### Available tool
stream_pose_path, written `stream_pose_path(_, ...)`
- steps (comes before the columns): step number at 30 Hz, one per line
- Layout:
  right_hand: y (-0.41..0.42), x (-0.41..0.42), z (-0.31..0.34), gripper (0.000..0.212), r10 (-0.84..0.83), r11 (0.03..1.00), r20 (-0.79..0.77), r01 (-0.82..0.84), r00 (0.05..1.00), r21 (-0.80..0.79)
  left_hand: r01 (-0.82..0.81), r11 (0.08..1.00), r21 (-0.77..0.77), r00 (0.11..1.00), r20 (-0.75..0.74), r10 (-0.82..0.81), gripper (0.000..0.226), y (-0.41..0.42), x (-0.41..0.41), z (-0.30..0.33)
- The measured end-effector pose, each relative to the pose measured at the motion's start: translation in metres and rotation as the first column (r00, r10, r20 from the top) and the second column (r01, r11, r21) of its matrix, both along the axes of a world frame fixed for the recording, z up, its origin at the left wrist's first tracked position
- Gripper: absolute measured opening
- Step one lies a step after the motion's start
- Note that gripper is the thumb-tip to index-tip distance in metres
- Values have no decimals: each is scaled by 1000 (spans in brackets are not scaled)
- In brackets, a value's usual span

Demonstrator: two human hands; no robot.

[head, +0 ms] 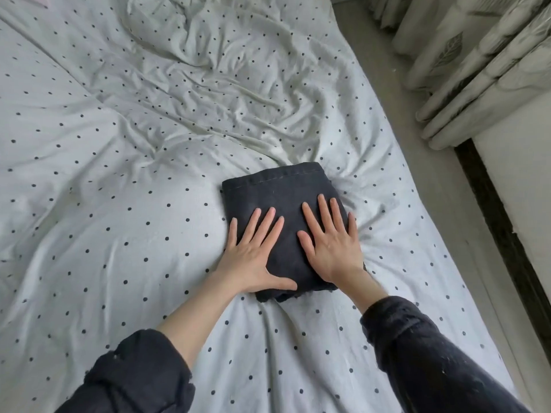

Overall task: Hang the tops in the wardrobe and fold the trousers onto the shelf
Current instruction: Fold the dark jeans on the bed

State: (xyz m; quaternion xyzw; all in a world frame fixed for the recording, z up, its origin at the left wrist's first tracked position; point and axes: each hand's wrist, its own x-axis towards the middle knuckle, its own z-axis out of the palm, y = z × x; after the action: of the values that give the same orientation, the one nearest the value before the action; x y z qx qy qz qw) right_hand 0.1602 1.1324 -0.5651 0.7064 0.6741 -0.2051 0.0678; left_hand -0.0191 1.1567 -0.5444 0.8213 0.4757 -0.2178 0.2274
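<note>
Both hands lie flat on the folded dark trousers [283,204], fingers straight and spread apart: the left hand [253,257] covers the bundle's left near part with its thumb along the near edge, and the right hand [331,242] presses the right half, fingers [322,210] pointing away. The trousers sit as a compact square on the polka-dot bedsheet [119,204] toward the bed's right side, with smooth sheet open to the left and near. Beyond them the sheet is rumpled, and past the bed's right edge a strip of floor [396,99] runs beside the curtains [477,55].
</note>
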Motion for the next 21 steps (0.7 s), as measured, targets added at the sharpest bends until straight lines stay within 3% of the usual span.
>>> stream_pose_path(7,6,3,-9,76,2,998,-21,-3,1000,-59,-4,997,-73,1000,-20,2,123,5,5,-4)
stream_pose_path(11,-4,-1,15,77,18,999,-12,-18,1000,-30,13,1000,-21,999,32,-12,124,-5,-1,12)
stream_pose_path(13,-21,-7,28,71,11,997,-15,-10,1000,70,-57,998,-29,991,120,60,115,-12,-4,18)
stream_pose_path(14,-32,-10,32,65,7,991,-23,-3,1000,136,-143,988,-54,961,233,152,106,-15,-4,21)
stream_pose_path(15,-44,-13,36,59,4,982,-32,2,999,187,-268,960,-82,880,386,279,93,-18,-5,27)
stream_pose_path(17,-65,-17,38,52,-17,976,-63,30,998,216,-596,795,-114,578,626,524,69,-18,-7,33)
stream_pose_path(19,-73,-18,39,50,-33,976,-84,50,996,212,-837,511,-193,302,616,727,66,1,-13,36)
stream_pose_path(21,-71,-16,37,49,-43,976,-95,61,995,208,-852,292,-435,61,471,880,76,30,-17,34)
